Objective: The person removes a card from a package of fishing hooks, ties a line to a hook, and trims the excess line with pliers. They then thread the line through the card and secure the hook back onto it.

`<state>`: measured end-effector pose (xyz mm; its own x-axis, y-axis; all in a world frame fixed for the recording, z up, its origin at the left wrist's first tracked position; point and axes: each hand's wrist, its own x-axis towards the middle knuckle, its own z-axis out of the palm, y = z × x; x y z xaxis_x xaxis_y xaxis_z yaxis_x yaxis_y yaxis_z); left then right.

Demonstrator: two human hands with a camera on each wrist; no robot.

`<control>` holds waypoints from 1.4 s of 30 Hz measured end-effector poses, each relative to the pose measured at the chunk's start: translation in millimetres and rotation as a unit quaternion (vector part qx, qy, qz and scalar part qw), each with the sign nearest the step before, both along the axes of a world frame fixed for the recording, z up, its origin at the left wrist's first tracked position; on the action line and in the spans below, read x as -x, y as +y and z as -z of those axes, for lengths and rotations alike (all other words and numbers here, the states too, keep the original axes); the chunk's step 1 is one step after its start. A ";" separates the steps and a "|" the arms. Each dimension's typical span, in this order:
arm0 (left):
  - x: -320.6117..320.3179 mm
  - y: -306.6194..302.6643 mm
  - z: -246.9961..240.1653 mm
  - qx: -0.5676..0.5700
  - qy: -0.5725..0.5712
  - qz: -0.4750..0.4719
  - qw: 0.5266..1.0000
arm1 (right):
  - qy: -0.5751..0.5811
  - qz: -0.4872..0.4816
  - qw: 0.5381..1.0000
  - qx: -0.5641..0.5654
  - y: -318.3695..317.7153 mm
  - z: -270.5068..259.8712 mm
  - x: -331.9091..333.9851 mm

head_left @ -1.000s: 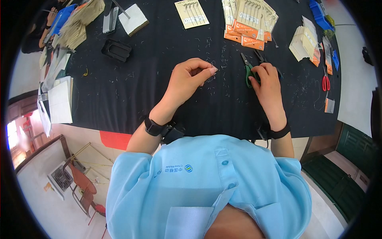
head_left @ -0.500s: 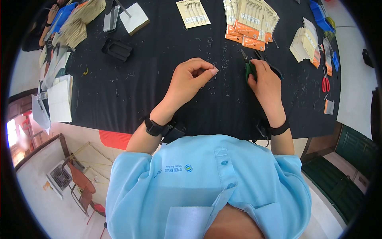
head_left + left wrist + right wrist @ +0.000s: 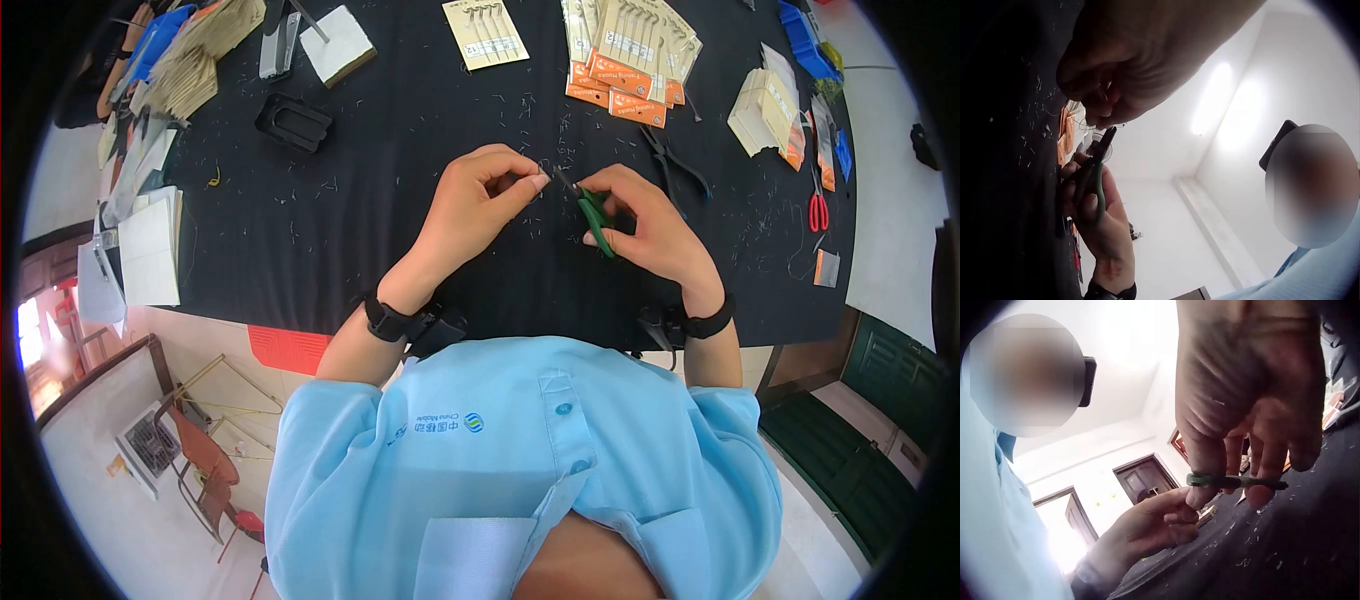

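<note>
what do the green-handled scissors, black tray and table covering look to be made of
Green-handled scissors: greyish blades, probably steel; smooth, solid-coloured handles suggest plastic.
Black tray: likely moulded plastic, dull, with rounded corners and raised edges.
Table covering: seemingly matte black cloth, going by its soft creases; the fibre can't be told.

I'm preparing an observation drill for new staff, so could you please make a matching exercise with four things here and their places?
1. Green-handled scissors
2. Red-handled scissors
3. Pliers
4. Black plastic tray

A. Left of the left hand
B. Lying loose near the right hand
C. Near the right edge of the table
D. Gripped by the right hand

Pairs: 1-D; 2-C; 3-B; 4-A
</note>
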<state>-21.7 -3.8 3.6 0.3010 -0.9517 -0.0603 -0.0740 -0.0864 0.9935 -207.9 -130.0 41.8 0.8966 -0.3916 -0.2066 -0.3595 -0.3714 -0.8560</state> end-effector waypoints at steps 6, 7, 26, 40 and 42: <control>-0.5 0.0 0.0 -0.001 0.001 0.004 1.000 | -0.032 -0.015 0.999 0.040 -1.4 0.0 0.4; -0.3 0.0 0.3 0.001 0.002 0.005 1.000 | -0.029 -0.011 0.999 0.038 -0.9 -0.6 -0.3; -0.3 0.2 1.1 -0.001 0.002 0.014 1.000 | -0.039 -0.008 0.999 0.015 0.2 -1.9 -3.5; -0.8 0.2 0.1 -0.003 0.008 0.016 1.000 | -0.026 -0.005 1.000 0.005 1.2 -0.4 -4.0; -0.8 0.3 0.1 -0.003 0.008 0.016 1.000 | -0.031 0.002 0.999 -0.013 2.3 -0.6 -4.5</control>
